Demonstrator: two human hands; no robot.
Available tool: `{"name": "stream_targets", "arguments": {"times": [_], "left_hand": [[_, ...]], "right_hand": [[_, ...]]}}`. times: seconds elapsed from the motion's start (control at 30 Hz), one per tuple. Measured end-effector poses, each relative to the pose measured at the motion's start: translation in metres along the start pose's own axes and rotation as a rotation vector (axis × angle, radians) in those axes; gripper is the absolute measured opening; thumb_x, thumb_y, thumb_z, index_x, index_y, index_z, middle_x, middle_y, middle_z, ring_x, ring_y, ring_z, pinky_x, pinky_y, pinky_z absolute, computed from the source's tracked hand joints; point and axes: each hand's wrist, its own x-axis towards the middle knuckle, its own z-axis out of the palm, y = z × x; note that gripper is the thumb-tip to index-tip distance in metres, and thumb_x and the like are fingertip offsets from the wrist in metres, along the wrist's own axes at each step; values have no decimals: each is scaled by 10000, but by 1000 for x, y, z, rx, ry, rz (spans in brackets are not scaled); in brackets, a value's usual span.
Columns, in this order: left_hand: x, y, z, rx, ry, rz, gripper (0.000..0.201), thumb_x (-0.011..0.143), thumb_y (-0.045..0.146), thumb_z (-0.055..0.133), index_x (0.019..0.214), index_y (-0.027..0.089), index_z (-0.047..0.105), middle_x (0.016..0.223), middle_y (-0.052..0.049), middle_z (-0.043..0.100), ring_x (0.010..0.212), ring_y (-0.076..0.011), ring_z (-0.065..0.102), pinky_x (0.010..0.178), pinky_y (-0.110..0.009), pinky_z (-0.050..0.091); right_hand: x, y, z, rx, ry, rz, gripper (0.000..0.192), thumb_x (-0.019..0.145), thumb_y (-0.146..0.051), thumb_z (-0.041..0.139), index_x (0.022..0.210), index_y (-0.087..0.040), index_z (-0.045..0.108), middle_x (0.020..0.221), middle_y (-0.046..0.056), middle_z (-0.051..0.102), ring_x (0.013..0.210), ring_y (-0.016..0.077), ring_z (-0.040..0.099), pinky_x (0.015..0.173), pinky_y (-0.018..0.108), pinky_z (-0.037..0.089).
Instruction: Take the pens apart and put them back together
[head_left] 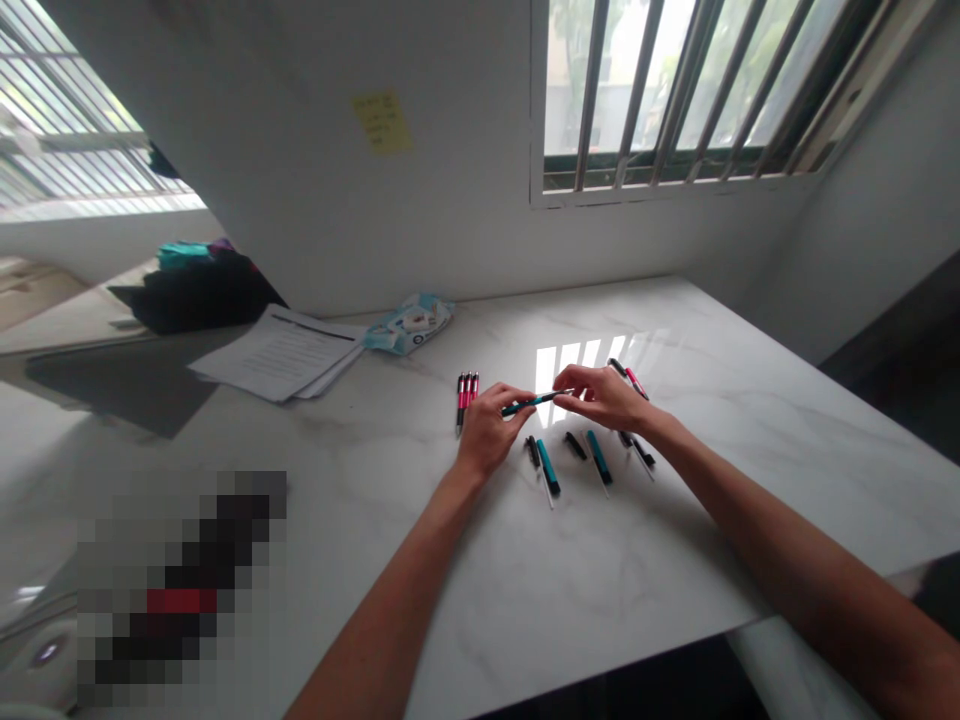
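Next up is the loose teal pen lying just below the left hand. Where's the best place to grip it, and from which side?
Grip the teal pen at mid-barrel, coming straight down from above. It lies flat on the marble table, its tip pointing toward the person, with a black piece close on its left and more pen parts to its right. Pinching across the barrel at the middle probably clears those neighbours best.

Home study or small office corner. White marble-look surface (pixel 675 560) set against plain white wall, far edge under barred window (pixel 675 90). Yellow sticky note (pixel 382 122) on wall. Stack of printed papers (pixel 281 352) near far left corner. Pens (pixel 466 394) in rows at surface middle. Dark bag (pixel 196 290) on side ledge.
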Motion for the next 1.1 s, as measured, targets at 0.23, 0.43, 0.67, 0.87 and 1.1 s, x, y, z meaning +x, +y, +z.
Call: {"name": "stream_targets", "arguments": {"times": [0.23,0.43,0.67,0.87,1.1], "left_hand": [[1,2,-1,-4,-8,-14,118,874,210,780,979,255,811,963,-36,772,885,-194,727,834,-344,598],[1,1,-1,-11,-18,-14,125,870,210,782,980,258,815,964,-35,772,888,-192,725,838,-340,596],[1,-2,-2,5,-23,-15,133,875,205,775,989,263,811,974,-35,768,905,-201,722,827,-342,581],[5,-3,-11,165,117,-12,152,895,259,764,1045,260,788,1044,-43,776,1020,-238,698,1011,-415,520],[8,-23,-22,157,321,-209,193,985,299,591,1045,226,759,1074,-65,761,944,-210,691,906,-349,539]], "right_hand": [[0,-3,-1,3,0,-13,302,940,-480,662,931,-190,743,782,32,744,675,148,652,614,247,471],[-1,-4,-2,-33,-12,-6,342,979,-463,612,827,-181,733,703,20,716,599,123,600,596,248,451],[-2,-5,2,99,61,-41,198,894,-377,712,896,-180,731,770,31,736,670,148,651,649,273,522],[-1,-1,10,-92,153,16,162,909,-352,695,903,-199,751,798,27,764,685,152,658,664,271,490],[2,2,26,-311,110,177,97,884,-274,685,856,-191,726,750,21,730,653,156,629,619,265,398]]}}
